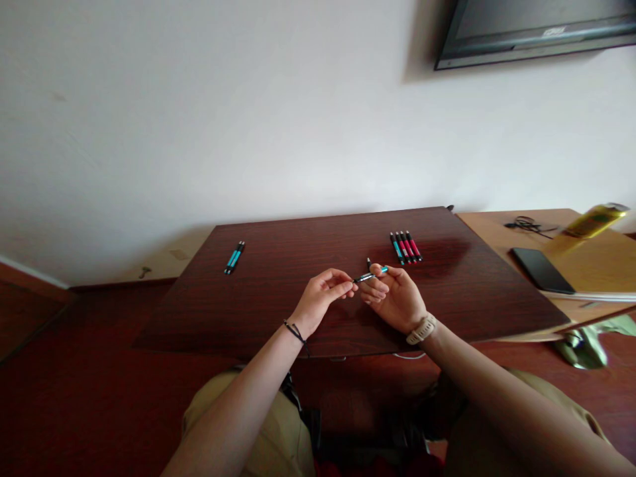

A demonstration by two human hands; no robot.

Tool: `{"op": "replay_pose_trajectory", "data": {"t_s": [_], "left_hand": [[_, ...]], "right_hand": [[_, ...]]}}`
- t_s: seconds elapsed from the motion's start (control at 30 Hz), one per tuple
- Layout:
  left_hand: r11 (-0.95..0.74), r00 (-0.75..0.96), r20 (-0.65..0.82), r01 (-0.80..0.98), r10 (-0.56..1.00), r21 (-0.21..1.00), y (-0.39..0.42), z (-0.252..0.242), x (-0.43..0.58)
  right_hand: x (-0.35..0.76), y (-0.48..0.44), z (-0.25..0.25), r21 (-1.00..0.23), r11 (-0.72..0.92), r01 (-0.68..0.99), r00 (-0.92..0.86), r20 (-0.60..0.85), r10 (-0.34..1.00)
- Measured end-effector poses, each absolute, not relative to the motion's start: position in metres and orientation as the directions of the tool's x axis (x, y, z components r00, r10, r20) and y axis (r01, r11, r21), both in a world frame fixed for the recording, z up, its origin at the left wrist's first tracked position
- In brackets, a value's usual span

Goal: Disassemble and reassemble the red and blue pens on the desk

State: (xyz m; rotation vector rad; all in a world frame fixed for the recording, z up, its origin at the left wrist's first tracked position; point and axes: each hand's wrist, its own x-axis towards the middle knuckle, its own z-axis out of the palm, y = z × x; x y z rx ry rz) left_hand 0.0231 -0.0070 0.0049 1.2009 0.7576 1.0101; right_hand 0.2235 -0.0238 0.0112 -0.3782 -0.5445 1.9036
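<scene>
A pen (366,277) with a dark, shiny front and a light blue part is held between my two hands above the table's near half. My left hand (322,299) pinches its dark left end. Palm turned up, my right hand (399,301) grips the blue end between thumb and fingers. Just behind the right fingers a dark pen-like piece (368,262) shows, its lower part hidden. Beyond the right hand lie a blue pen (397,248) and several pink pens (407,246) in a row. Two blue pens (234,257) lie side by side at the far left.
The dark wood table (298,242) stands against a white wall. To its right, a lighter desk (497,225) carries a black phone (541,270), a coiled cable (529,225) and a yellow bottle (593,220). A television (536,33) hangs on the wall above.
</scene>
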Motion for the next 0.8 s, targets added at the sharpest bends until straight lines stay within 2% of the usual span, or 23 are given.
{"op": "replay_pose_trajectory", "data": {"t_s": [0.43,0.8], "left_hand": [[-0.04,0.356,0.085,-0.132,0.931,0.99,-0.01,0.017,0.021],[-0.071,0.386,0.102,-0.093,0.917,0.993,-0.011,0.016,0.018]], "right_hand": [[0.225,-0.023,0.014,-0.654,-0.225,-0.722,-0.34,0.052,0.939],[0.225,-0.022,0.012,-0.671,-0.212,-0.711,-0.343,0.068,0.937]]}}
